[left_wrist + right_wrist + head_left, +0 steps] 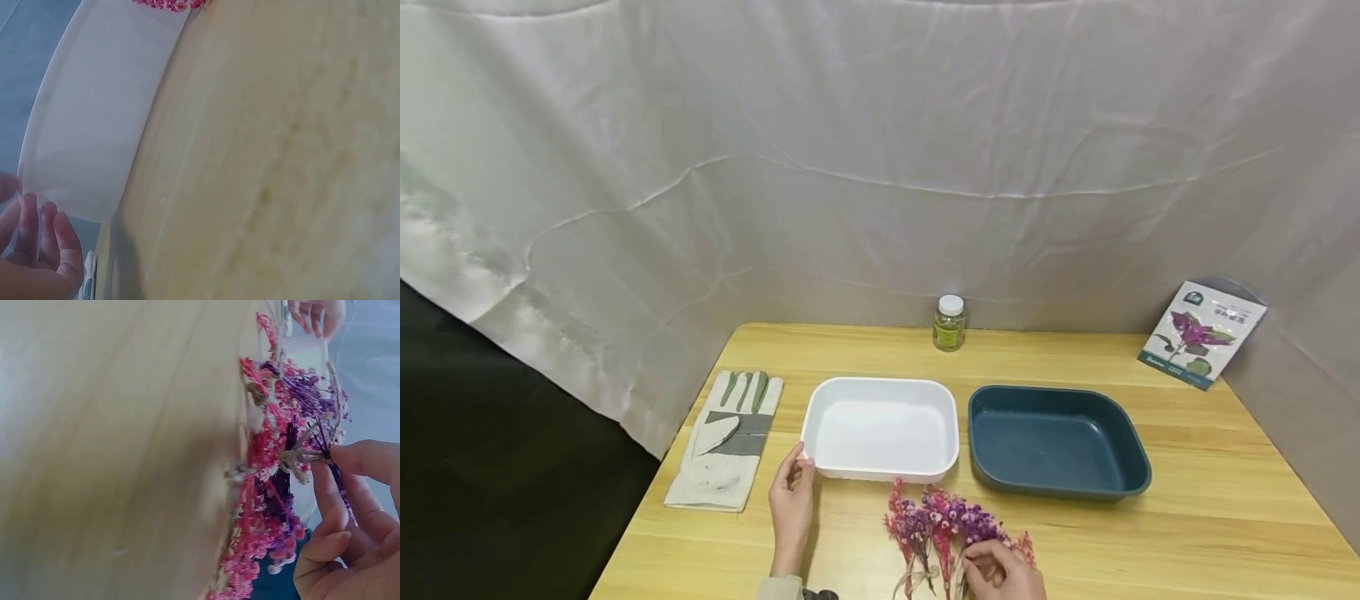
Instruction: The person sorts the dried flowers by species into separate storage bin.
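My left hand (792, 504) grips the front left corner of a white rectangular tray (880, 477), thumb at the rim and the other fingers against its outer side in the left wrist view. In front of the tray lie several small bunches of dried flowers (943, 542), pink and purple, tied with twine (294, 459). At the right of these, my right hand (1006, 573) pinches the dark stems of a purple bunch (977, 523) between thumb and fingers, close by its twine knot. Part of that bunch's stems is hidden behind the fingers.
A dark blue tray (1060, 487) stands to the right of the white one. Work gloves (722, 467) lie at the left edge. A lidded glass jar (950, 325) stands at the back, and a flower-printed packet (1202, 333) leans against the curtain (1000, 250) at back right.
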Demonstrator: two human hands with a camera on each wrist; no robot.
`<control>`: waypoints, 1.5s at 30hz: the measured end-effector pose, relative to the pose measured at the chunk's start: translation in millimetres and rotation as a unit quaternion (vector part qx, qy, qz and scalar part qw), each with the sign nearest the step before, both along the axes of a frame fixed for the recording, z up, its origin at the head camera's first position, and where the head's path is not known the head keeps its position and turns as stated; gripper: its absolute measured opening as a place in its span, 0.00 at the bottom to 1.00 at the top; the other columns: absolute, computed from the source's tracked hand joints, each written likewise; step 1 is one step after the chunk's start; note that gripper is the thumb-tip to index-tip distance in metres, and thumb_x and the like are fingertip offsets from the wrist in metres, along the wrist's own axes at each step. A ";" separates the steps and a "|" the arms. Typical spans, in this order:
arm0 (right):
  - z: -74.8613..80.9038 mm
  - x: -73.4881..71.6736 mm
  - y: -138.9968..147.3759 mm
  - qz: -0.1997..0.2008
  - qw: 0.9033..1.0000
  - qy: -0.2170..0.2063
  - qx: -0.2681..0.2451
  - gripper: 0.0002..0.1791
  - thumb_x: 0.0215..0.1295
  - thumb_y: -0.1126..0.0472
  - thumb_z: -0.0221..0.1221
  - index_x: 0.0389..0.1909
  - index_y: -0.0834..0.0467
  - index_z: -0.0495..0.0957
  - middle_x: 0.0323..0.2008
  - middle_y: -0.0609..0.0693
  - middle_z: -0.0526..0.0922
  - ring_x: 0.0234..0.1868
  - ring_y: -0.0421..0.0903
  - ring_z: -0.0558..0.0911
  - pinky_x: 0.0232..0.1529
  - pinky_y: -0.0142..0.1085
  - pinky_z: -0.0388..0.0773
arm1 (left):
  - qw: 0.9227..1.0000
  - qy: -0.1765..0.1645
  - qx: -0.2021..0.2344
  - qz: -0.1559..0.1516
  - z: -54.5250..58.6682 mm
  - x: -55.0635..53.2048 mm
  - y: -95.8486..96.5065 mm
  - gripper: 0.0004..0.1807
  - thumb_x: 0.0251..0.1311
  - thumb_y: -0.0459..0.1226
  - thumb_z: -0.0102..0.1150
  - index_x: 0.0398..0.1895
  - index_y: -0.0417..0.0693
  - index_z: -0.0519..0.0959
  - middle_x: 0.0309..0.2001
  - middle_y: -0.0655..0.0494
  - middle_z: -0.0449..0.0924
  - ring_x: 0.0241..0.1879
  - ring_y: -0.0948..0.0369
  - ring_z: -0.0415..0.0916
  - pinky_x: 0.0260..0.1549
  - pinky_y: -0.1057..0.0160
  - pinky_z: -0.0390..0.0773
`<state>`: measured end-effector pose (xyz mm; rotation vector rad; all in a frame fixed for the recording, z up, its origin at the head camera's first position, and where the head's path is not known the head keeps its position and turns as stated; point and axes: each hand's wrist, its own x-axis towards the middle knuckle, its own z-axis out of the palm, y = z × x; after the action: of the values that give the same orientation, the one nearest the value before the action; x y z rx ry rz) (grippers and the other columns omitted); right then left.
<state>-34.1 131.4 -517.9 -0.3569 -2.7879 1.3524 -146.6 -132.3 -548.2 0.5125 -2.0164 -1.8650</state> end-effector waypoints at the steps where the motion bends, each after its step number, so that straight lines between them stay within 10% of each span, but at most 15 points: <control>1: 1.7 -0.2 -0.8 -0.007 1.000 0.003 0.003 0.04 0.54 0.63 0.68 0.30 0.51 0.83 0.21 0.38 0.80 0.20 0.29 0.67 0.24 0.26 0.67 | 1.000 -0.001 0.000 0.000 -0.5 -0.2 -0.3 0.19 0.66 0.32 0.55 0.60 0.39 0.76 0.36 0.57 0.75 0.36 0.73 0.70 0.36 0.79 0.72; 31: 11.3 -83.4 -10.0 0.025 0.984 0.175 0.006 0.07 0.53 0.66 0.69 0.32 0.54 0.84 0.27 0.47 0.87 0.18 0.32 0.63 0.23 0.27 0.62 | 1.000 -0.006 0.003 -0.001 -2.9 -1.5 -0.8 0.19 0.66 0.31 0.55 0.60 0.37 0.75 0.36 0.56 0.75 0.37 0.71 0.70 0.37 0.79 0.72; 45: 14.7 -111.5 -20.5 0.034 0.989 0.134 -0.050 0.05 0.58 0.63 0.67 0.36 0.56 0.85 0.31 0.51 0.88 0.20 0.35 0.67 0.22 0.28 0.64 | 1.000 -0.009 0.008 -0.001 0.2 -0.9 0.1 0.20 0.66 0.30 0.55 0.60 0.37 0.75 0.35 0.57 0.75 0.35 0.71 0.69 0.37 0.78 0.72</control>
<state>-145.6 110.9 -503.2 -0.0747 -2.5419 1.4372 -147.5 -132.2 -548.0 0.5348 -2.0149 -1.8858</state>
